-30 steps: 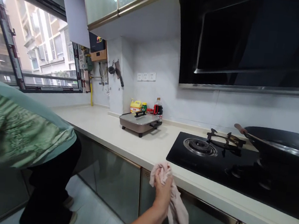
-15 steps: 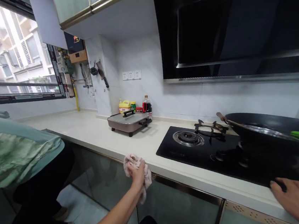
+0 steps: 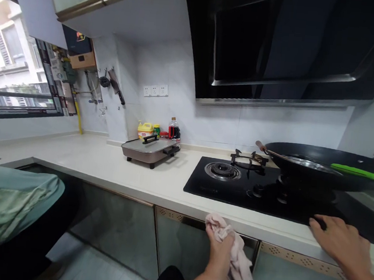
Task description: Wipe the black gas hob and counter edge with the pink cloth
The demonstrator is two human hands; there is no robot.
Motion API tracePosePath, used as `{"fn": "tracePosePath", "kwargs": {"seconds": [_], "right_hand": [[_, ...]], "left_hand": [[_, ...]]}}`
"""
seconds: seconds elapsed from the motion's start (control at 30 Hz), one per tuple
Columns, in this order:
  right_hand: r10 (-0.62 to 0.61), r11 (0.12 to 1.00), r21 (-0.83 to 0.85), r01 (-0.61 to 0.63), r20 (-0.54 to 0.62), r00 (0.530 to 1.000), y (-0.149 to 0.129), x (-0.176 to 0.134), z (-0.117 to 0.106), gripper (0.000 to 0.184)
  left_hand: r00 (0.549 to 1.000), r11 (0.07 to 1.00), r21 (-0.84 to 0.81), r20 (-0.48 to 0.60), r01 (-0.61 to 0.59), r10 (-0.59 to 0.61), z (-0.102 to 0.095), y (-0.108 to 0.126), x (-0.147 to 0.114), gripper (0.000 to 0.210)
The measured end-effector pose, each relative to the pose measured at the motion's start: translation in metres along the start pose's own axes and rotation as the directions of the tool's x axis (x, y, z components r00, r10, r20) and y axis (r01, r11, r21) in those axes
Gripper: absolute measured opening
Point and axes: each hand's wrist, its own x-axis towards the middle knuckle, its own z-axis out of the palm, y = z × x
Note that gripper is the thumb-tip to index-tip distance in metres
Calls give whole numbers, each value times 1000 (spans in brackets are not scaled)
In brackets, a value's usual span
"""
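Observation:
My left hand (image 3: pixel 219 254) is closed around a crumpled, pale pink cloth (image 3: pixel 240 270), just in front of the counter's front edge. Part of the cloth hangs below my fingers, with a dark patch near its lower end. My right hand (image 3: pixel 343 243) rests at the front edge of the black gas hob (image 3: pixel 221 196), its fingers laid over the surface and its thumb apart. A dark patch shows between thumb and fingers; I cannot tell whether it is the hob's glass or an object. Behind that hand sits a large black wok (image 3: pixel 307 172) with a green-handled utensil (image 3: pixel 359 172).
A lidded electric pan (image 3: pixel 148 151) stands on the white counter (image 3: pixel 88 156), bottles behind it. Left of me is a person in a green top (image 3: pixel 13 206). Above the hob hangs a black range hood (image 3: pixel 277 47). A cleaver (image 3: pixel 115 85) hangs on the wall.
My left hand has moved right along the counter front with the cloth, which now hangs lower. The view has shifted right; my right hand stays at the hob's edge.

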Motion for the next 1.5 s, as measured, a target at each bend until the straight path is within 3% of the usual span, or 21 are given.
{"fn": "tracePosePath", "kwargs": {"seconds": [0.17,0.23,0.3,0.37,0.47,0.53,0.6,0.67,0.73,0.83,0.93,1.03,1.1,1.2,1.27,1.33,1.37,1.4,1.5], "right_hand": [[-27,999,23,28,-44,999,0,0,4,63],[-24,999,29,25,-61,998,-1,0,4,62],[-17,999,35,19,-59,998,-2,0,4,60],[-12,999,42,15,-58,998,-2,1,4,59],[-22,999,48,25,-74,997,-1,1,5,59],[-29,999,42,32,-83,996,-1,1,5,60],[-27,999,35,30,-85,996,-1,1,6,61],[-24,999,34,27,-78,997,-1,2,7,61],[-24,999,41,28,-75,997,1,4,9,61],[-30,998,61,35,-79,996,8,7,12,60],[17,993,120,-5,-95,995,1,7,9,56],[-17,962,267,63,-173,985,-48,-6,-6,48],[-224,870,389,304,-238,945,-108,-24,-20,44],[-557,629,532,567,-201,806,-213,-61,-41,49],[-692,557,556,616,-99,715,-273,-84,-50,54],[-742,569,573,590,49,668,-314,-102,-49,70],[-749,586,576,570,117,652,-328,-108,-46,76],[-749,604,570,557,165,642,-337,-113,-42,81],[-761,607,525,596,169,626,-347,-120,-27,84]], "left_hand": [[988,986,70,59,-148,144,-43,50,-10,78],[967,962,102,73,-252,246,-48,85,-8,76],[926,918,125,71,-377,371,-40,122,0,73],[858,845,151,67,-513,509,-25,157,15,75],[692,672,165,165,-722,703,-4,189,48,71],[570,520,235,334,-821,750,-4,194,69,68],[514,324,404,591,-856,622,-17,188,85,64],[566,66,580,755,-812,333,-37,178,94,62],[653,-151,661,750,-735,105,-54,170,96,64],[704,-274,677,710,-683,-4,-62,168,93,68],[695,-316,650,717,-691,-45,-54,169,89,74],[668,-349,617,743,-705,-36,-42,164,86,73],[638,-339,595,770,-729,-21,-36,158,87,77],[618,-186,609,786,-771,10,-42,158,97,105],[612,15,612,790,-791,40,-59,168,110,118],[604,156,588,792,-793,84,-85,184,129,112],[607,142,592,787,-793,111,-101,193,138,105],[627,64,624,768,-779,131,-116,202,148,100],[713,-86,724,690,-685,127,-154,223,171,91]]}}
